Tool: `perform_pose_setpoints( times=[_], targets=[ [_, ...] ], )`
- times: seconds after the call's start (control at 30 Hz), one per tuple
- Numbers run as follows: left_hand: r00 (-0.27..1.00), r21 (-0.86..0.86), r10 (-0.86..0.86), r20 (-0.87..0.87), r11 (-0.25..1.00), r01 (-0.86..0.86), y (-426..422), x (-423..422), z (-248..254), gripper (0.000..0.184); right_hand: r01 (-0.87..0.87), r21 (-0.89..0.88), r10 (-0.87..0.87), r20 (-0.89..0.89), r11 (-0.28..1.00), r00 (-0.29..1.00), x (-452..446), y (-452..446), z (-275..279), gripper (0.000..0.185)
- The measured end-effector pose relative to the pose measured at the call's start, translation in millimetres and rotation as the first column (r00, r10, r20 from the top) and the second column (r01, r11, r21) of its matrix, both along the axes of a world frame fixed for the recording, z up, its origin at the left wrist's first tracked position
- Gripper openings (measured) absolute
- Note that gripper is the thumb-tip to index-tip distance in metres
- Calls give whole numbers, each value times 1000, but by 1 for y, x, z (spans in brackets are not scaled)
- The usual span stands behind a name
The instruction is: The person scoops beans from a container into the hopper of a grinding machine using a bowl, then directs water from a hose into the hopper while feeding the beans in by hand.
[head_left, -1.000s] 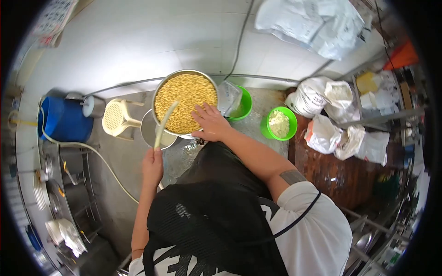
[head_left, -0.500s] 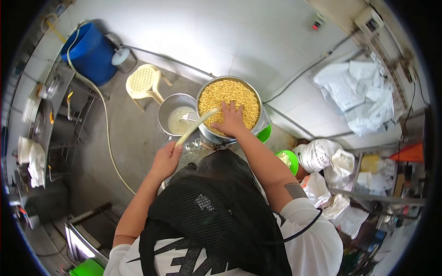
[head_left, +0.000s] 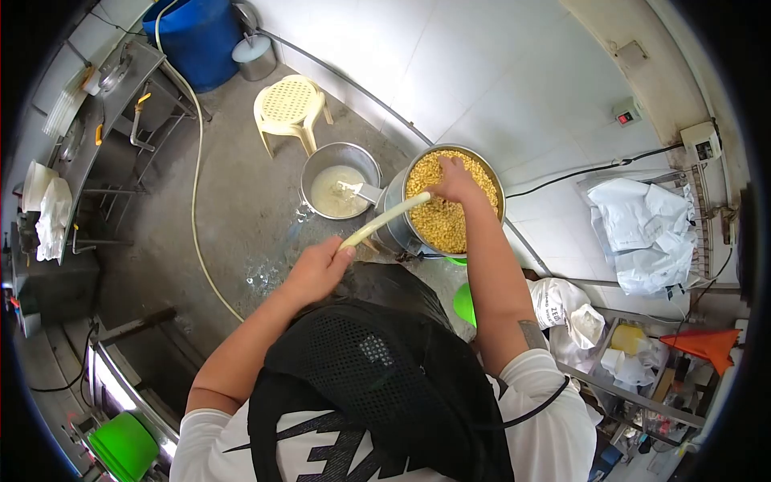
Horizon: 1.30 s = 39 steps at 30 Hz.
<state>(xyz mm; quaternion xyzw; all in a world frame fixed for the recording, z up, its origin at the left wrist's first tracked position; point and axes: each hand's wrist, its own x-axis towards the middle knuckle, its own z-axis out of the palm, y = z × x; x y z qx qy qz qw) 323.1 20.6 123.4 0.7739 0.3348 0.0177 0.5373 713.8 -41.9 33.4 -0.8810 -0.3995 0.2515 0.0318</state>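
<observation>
One hose (head_left: 384, 218) is clamped in the left hand (head_left: 317, 271), its end over yellow beans (head_left: 446, 229) in a metal pot (head_left: 395, 193), right of frame centre. The right hand (head_left: 455, 181) touches the beans; its grip cannot be told. Stirring seems underway, the next move needing a steady hose.

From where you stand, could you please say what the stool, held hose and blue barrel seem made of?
Stool: likely moulded plastic, low sheen; its seat is perforated.
Hose: flexible plastic or rubber, I can't tell which; smooth, curved.
Barrel: probably plastic, faintly glossy; wall evenly blue.
</observation>
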Motion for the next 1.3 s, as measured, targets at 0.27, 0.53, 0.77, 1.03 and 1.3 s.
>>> perform_pose_setpoints(
  times=[0.27, 0.53, 0.77, 1.03, 1.3],
  targets=[
    [997, -4, -74, 34, 997, 74, 4, 22, -5, 37, -17, 8, 16, 112, 1000, 994, -57, -36, -22, 75],
    [995, -21, -99, -11, 995, 99, -26, 54, 7, 37, -96, 270, 123, -84, 958, 989, 21, -97, -24, 43],
    [992, 15, 121, -25, 993, -120, -59, 69, 4, 35, -68, 215, 55, 66, 974, 996, 69, -78, -16, 87],
    [953, 30, 283, -105, 959, -281, -103, 78, 9, 35, -178, 142, 186, -44, 974, 982, 42, -39, -2, 89],
    [949, 117, 293, -115, 953, -280, -124, 89, 7, 35, -550, 30, 550, 32, 834, 835, -1, -112, -3, 88]
  ],
)
